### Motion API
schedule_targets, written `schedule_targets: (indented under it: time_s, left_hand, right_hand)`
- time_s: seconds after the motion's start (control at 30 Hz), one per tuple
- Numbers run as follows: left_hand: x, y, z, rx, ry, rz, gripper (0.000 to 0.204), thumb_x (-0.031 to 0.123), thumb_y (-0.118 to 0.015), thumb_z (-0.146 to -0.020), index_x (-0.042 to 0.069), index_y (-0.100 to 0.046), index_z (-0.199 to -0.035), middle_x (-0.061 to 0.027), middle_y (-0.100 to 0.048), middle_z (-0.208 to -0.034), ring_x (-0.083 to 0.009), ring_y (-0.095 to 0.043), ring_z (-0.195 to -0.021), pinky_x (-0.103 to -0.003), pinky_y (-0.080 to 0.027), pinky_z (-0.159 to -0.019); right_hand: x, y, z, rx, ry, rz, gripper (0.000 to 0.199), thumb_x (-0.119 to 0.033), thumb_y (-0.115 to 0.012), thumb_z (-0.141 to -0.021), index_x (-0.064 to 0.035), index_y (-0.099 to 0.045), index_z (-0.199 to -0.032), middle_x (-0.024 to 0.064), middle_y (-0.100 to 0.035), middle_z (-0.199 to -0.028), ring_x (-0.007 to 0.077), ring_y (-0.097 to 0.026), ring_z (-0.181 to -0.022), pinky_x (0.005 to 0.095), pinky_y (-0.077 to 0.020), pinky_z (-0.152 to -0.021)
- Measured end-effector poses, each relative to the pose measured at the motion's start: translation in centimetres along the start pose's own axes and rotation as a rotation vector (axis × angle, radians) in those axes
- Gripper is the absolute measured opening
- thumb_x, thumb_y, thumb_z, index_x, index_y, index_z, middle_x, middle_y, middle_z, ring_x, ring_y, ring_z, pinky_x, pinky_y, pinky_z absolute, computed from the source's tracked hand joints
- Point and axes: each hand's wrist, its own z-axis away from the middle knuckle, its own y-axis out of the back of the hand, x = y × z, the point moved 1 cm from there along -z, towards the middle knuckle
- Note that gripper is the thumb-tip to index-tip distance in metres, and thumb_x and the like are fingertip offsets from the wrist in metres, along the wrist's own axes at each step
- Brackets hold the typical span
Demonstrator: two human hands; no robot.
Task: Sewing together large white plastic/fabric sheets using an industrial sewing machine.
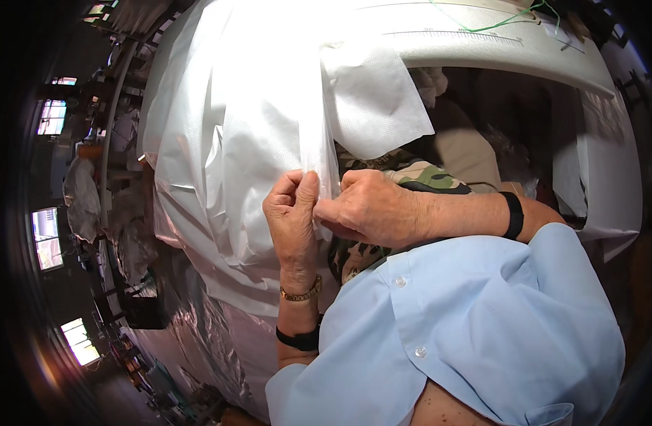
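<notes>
A large sheet of white, finely dotted fabric (269, 121) covers the left and middle of the work table and hangs down toward my lap. My left hand (292, 213) is closed on its folded edge, thumb and forefinger pressed together. Close beside it, my right hand (372, 206) pinches the same edge from the right, with its fingertips partly hidden. From between the hands a narrow, layered strip of the fabric runs away from me. A loose flap (379, 99) of the white material lies folded over to the right of that strip.
Printed scale marks (453, 34) run along the white table (496, 42) at the far right, where a green string (475, 30) lies. Below its edge is a dark opening over my camouflage trousers (432, 174). Clear plastic sheeting (212, 341) hangs at the lower left.
</notes>
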Motion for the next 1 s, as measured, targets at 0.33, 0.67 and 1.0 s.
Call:
schedule_targets:
  time_s: [0.33,0.67,1.0]
  left_hand:
    - [0.4,0.1,0.3,0.071,-0.078,0.111,0.014,0.01,-0.064,-0.095,-0.003,-0.068,-0.094,-0.0005,-0.066,-0.083,-0.0047,-0.057,-0.072,-0.019,-0.046,-0.067]
    - [0.9,-0.1,0.1,0.032,0.006,0.222,0.005,0.004,-0.064,-0.091,-0.001,-0.067,-0.091,-0.0021,-0.068,-0.083,-0.0064,-0.061,-0.07,-0.02,-0.049,-0.063]
    - [1.2,-0.5,0.0,-0.057,0.074,0.268,0.011,0.01,-0.065,-0.093,-0.001,-0.066,-0.093,0.0015,-0.063,-0.076,-0.0034,-0.055,-0.063,-0.02,-0.046,-0.057]
  right_hand:
    - [3.3,-3.4,-1.1,0.34,-0.647,-0.95,0.021,-0.015,-0.057,-0.094,0.0059,-0.058,-0.097,0.0081,-0.06,-0.081,0.0125,-0.057,-0.072,0.029,-0.0513,-0.069]
    - [6.7,-2.1,1.8,0.013,-0.448,-0.844,0.024,-0.018,-0.057,-0.092,0.0049,-0.058,-0.099,0.0113,-0.066,-0.085,0.016,-0.061,-0.075,0.0311,-0.0506,-0.069]
    - [9.0,-0.6,8.7,0.761,-1.077,-1.227,0.044,-0.029,-0.068,-0.091,-0.0046,-0.05,-0.122,0.0048,-0.06,-0.111,0.0161,-0.061,-0.095,0.033,-0.0561,-0.069]
